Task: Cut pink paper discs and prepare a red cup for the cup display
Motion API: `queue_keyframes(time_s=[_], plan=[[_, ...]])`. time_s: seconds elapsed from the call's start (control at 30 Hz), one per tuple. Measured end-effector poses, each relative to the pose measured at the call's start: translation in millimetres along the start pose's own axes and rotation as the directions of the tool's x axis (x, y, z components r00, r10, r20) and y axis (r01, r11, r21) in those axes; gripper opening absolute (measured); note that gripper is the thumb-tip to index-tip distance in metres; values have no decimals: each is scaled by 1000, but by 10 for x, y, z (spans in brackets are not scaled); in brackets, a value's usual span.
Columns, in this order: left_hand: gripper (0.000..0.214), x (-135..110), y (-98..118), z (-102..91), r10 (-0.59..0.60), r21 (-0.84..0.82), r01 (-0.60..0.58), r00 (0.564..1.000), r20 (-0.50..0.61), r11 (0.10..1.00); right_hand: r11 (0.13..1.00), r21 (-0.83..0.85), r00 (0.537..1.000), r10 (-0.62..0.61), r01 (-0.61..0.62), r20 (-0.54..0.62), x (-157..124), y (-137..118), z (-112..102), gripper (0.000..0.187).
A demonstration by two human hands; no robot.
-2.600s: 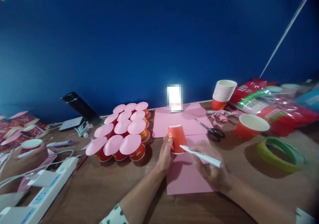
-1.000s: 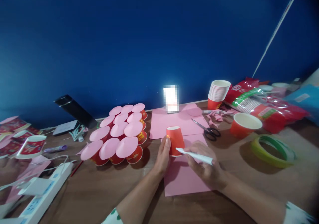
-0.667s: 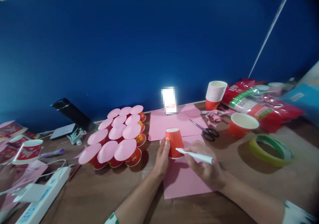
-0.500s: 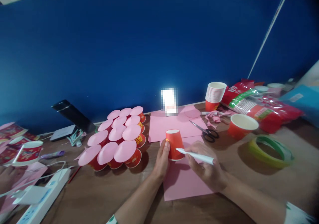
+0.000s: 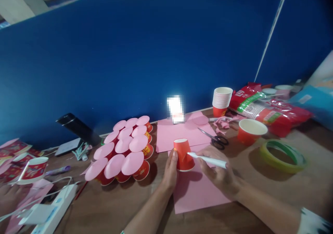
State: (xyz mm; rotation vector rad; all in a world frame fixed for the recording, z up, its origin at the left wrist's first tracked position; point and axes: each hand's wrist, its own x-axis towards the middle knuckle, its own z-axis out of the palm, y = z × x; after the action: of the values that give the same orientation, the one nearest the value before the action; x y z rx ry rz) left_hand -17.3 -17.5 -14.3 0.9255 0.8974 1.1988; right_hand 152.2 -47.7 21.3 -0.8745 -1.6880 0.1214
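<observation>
An upside-down red paper cup (image 5: pixel 183 157) stands over a sheet of pink paper (image 5: pixel 197 194) in front of me. My left hand (image 5: pixel 170 169) grips its left side, thumb on the cup wall and the other fingers hidden behind it. A white pen (image 5: pixel 212 161) is held in my right hand (image 5: pixel 217 173), its tip at or very near the cup's right side; whether it touches I cannot tell. Behind the cup lies more pink paper (image 5: pixel 179 133). Black-handled scissors (image 5: pixel 217 141) rest at its right edge.
Several red cups topped with pink paper discs (image 5: pixel 121 143) stand left. Further left are a black bottle (image 5: pixel 78 126), a power strip (image 5: pixel 56 209) and another person's hand (image 5: pixel 7 194). Right are stacked cups (image 5: pixel 222 100), a single cup (image 5: pixel 251 131), yellow-green tape (image 5: pixel 282 157) and a red bag (image 5: pixel 267 109).
The view has tilted slightly, so things sit a little differently in the frame. The pen tip has shifted slightly toward the right side of the cup. Both hands keep their holds.
</observation>
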Motion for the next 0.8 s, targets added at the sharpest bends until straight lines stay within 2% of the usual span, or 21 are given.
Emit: queue_keyframes(time_s=[0.23,0.37,0.5,0.73,0.8], plan=[[48,-6,-8,1,13,48,-11,999,-46,999,1000,-13,1000,6,-6,-9,29,3,-15,14],[48,-5,-15,-4,11,23,-10,1000,-15,1000,1000,-17,999,2,-3,-35,41,9,-21,13],[44,-8,-6,-22,12,49,-11,999,-36,999,999,-43,999,-5,3,-44,41,8,-17,9],[48,-4,-43,-40,18,83,-18,1000,3,996,997,-74,999,-14,11,-41,2,31,-11,7],[53,-3,-46,-30,3,31,-4,1000,19,1000,997,-74,999,-11,9,-34,-6,45,-10,7]])
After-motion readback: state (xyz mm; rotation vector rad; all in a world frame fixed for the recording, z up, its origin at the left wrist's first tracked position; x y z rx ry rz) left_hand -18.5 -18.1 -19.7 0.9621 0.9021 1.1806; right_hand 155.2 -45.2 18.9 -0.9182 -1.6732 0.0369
